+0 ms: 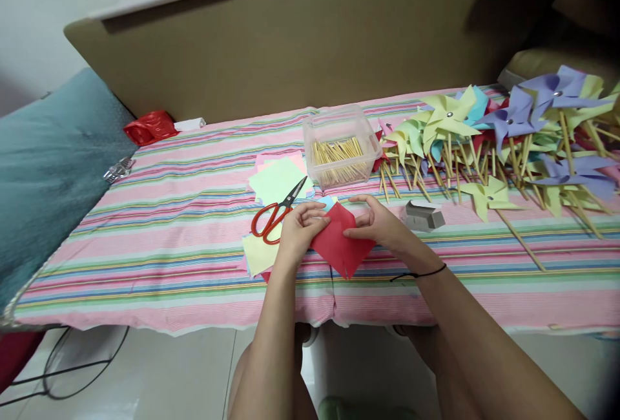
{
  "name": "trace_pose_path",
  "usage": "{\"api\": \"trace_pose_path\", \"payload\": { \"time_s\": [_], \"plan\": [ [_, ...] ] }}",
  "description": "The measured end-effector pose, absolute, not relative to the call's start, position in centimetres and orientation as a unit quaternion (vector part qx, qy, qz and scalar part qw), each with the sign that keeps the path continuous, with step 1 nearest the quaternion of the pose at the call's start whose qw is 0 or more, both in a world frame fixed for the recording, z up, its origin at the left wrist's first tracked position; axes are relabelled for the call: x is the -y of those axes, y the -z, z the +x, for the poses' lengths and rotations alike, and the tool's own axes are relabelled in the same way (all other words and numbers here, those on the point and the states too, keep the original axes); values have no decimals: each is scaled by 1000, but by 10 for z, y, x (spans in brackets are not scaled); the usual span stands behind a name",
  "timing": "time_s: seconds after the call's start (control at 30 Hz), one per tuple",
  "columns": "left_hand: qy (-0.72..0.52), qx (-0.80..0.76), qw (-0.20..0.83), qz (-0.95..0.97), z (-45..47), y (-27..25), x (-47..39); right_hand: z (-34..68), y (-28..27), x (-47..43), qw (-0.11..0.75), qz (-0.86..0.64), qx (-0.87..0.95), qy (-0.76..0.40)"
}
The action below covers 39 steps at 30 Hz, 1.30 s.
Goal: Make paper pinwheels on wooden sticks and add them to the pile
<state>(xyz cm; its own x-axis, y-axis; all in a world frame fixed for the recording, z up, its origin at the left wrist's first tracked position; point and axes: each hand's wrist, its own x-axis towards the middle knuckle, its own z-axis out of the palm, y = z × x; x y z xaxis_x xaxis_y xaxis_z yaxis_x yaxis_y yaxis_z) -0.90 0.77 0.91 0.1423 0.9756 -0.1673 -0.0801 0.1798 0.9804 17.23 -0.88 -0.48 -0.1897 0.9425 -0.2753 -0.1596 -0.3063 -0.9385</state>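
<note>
A red paper sheet (343, 247), turned corner-up and slit at its lower corner, is held between both hands in the middle of the striped cloth. My left hand (306, 226) pinches its left edge, thumb on top. On the right edge, my right hand (372, 223) grips it with thumb in front and fingers behind. A bit of blue paper (327, 203) shows just beyond the sheet. Scissors with red-orange handles (264, 226) lie beside my left hand, across pale yellow sheets (260, 253) and a light green sheet stack (278, 181).
A clear plastic box (341, 168) of short wooden sticks stands behind my hands. To its right lie many paper pinwheels (449, 116). A small grey box (422, 216) sits near my right wrist. A red plastic bag (151, 128) rests at the far left by a teal cushion (48, 168).
</note>
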Motion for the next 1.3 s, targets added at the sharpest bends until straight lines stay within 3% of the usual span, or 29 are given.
{"api": "trace_pose_path", "payload": {
  "time_s": [0.47,0.83,1.3],
  "plan": [
    [-416,-432,552,580,-6,-21,-4,175,7,7,449,-496,385,-636],
    [-382,-419,613,550,-6,-13,-3,175,3,8,437,-472,396,-655],
    [-378,-429,601,558,-7,-14,-3,173,-3,9,434,-469,400,-657]
  ]
}}
